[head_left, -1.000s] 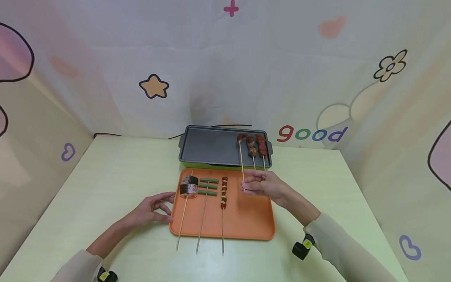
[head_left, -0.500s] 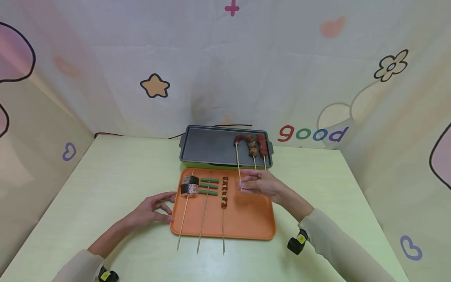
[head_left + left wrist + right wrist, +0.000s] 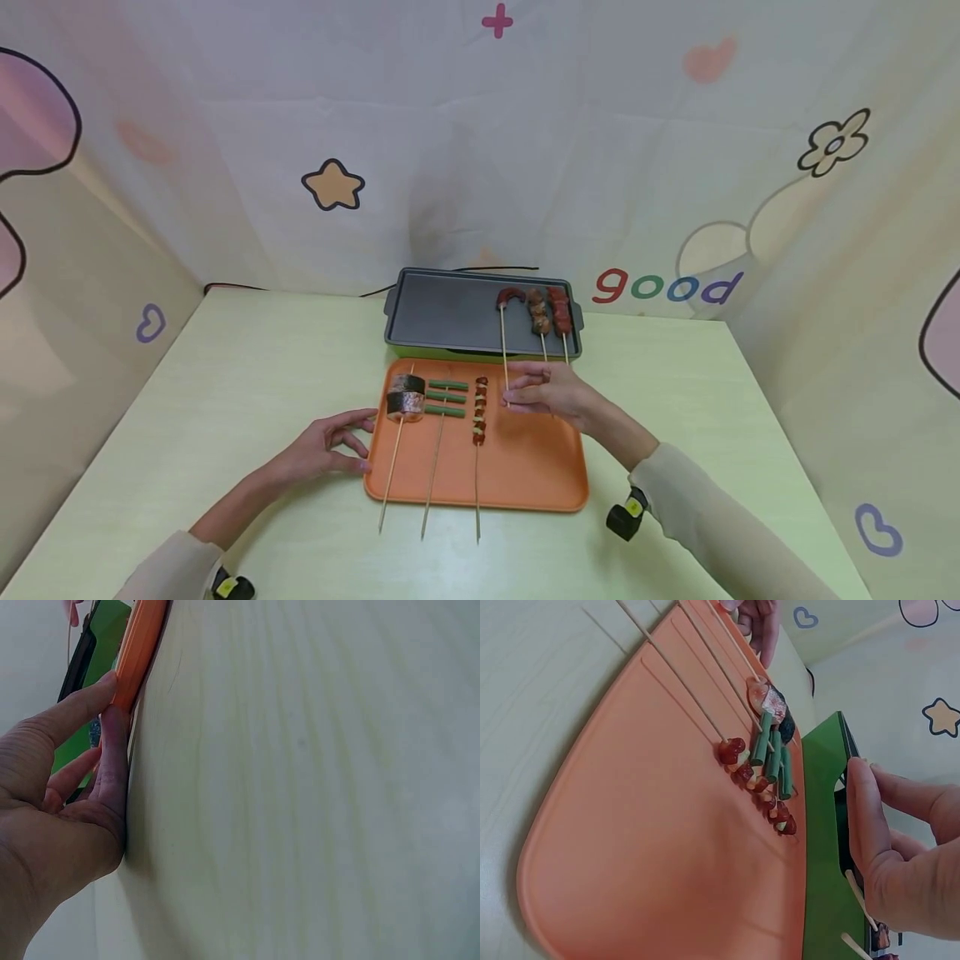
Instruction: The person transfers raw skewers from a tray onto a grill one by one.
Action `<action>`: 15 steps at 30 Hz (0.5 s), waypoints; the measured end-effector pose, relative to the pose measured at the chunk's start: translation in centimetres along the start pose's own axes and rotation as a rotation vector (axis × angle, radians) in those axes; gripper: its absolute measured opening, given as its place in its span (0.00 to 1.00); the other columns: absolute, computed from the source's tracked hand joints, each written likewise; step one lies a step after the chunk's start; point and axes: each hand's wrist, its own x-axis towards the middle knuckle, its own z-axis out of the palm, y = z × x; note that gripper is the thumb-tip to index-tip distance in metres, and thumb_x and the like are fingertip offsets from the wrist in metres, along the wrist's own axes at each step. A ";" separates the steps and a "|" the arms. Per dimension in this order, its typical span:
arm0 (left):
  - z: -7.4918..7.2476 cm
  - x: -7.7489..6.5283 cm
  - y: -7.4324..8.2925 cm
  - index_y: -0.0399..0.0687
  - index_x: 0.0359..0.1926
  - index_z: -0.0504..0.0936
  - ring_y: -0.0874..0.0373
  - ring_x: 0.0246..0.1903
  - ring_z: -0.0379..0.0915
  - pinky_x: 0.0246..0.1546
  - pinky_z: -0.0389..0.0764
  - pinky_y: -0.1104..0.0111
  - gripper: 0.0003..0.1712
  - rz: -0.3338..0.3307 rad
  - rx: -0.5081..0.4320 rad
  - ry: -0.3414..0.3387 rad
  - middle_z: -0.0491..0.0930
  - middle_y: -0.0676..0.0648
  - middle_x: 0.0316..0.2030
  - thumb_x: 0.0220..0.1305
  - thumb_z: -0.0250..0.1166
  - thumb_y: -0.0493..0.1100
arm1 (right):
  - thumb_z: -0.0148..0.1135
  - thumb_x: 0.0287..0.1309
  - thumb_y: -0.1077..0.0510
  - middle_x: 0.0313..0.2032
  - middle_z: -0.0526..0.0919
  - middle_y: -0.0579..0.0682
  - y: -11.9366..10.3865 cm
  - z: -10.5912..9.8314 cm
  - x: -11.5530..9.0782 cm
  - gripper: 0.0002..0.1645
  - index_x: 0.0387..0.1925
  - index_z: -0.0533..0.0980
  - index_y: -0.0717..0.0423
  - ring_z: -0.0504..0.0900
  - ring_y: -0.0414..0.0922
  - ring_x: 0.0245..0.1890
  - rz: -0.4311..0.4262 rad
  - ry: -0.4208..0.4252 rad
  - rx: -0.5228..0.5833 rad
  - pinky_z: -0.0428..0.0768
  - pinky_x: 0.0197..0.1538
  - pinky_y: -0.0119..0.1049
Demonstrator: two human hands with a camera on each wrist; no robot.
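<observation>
My right hand (image 3: 551, 392) pinches the lower stick of a skewer (image 3: 504, 342) topped by a curved reddish-brown piece, which lies at the dark grill plate (image 3: 450, 308). Two other meat skewers are beside it: a brown chunky one (image 3: 538, 312) and a red one (image 3: 559, 311). My left hand (image 3: 330, 446) touches the left edge of the orange tray (image 3: 532, 475) with spread fingers; in the left wrist view its thumb (image 3: 97, 694) meets the rim. On the tray lie a skewer of dark-banded rolls (image 3: 406, 396), one of green sticks (image 3: 446, 397) and a thin red-and-pale one (image 3: 480, 412).
The grill's green base (image 3: 821, 847) stands directly behind the tray. Three skewer sticks jut over the tray's front edge onto the pale table (image 3: 285, 358). A black cord (image 3: 236, 287) runs along the back by the printed curtain (image 3: 450, 125).
My right hand has shifted slightly left with the skewer, so its curved piece now sits a bit apart from the brown chunky skewer. My left hand stays at the tray edge.
</observation>
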 end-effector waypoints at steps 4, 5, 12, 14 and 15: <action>0.1 0.0 0.0 0.28 0.74 0.60 0.67 0.42 0.82 0.46 0.82 0.75 0.47 -0.001 0.007 0.000 0.69 0.25 0.61 0.60 0.74 0.35 | 0.58 0.67 0.73 0.39 0.87 0.50 0.1 0.1 0.1 0.37 0.74 0.58 0.72 0.90 0.40 0.36 0.005 0.008 -0.028 0.84 0.54 0.44; 0.1 0.0 0.0 0.28 0.74 0.60 0.67 0.42 0.82 0.45 0.82 0.75 0.47 -0.001 0.007 -0.001 0.69 0.24 0.61 0.60 0.74 0.35 | 0.59 0.67 0.73 0.41 0.88 0.53 0.1 0.1 0.1 0.37 0.74 0.59 0.72 0.90 0.40 0.37 0.004 0.010 -0.038 0.84 0.54 0.45; 0.0 0.0 0.1 0.29 0.75 0.60 0.67 0.42 0.82 0.46 0.81 0.75 0.47 -0.015 0.008 0.005 0.69 0.25 0.62 0.60 0.74 0.36 | 0.56 0.71 0.70 0.63 0.75 0.73 0.1 0.0 -0.6 0.34 0.75 0.60 0.69 0.88 0.51 0.52 0.003 -0.014 -0.108 0.77 0.61 0.53; 0.0 0.0 0.1 0.29 0.75 0.60 0.67 0.42 0.82 0.46 0.81 0.75 0.48 -0.022 0.015 0.008 0.69 0.26 0.62 0.59 0.75 0.36 | 0.56 0.71 0.69 0.65 0.73 0.74 0.2 -0.1 -0.9 0.34 0.75 0.60 0.68 0.87 0.52 0.55 0.004 -0.030 -0.130 0.76 0.63 0.54; 0.0 0.0 0.1 0.30 0.75 0.60 0.67 0.42 0.82 0.46 0.81 0.75 0.48 -0.025 0.016 0.008 0.69 0.26 0.62 0.59 0.75 0.36 | 0.56 0.71 0.68 0.66 0.73 0.73 0.2 -0.1 -1.0 0.34 0.75 0.60 0.67 0.86 0.52 0.56 0.005 -0.037 -0.139 0.76 0.63 0.55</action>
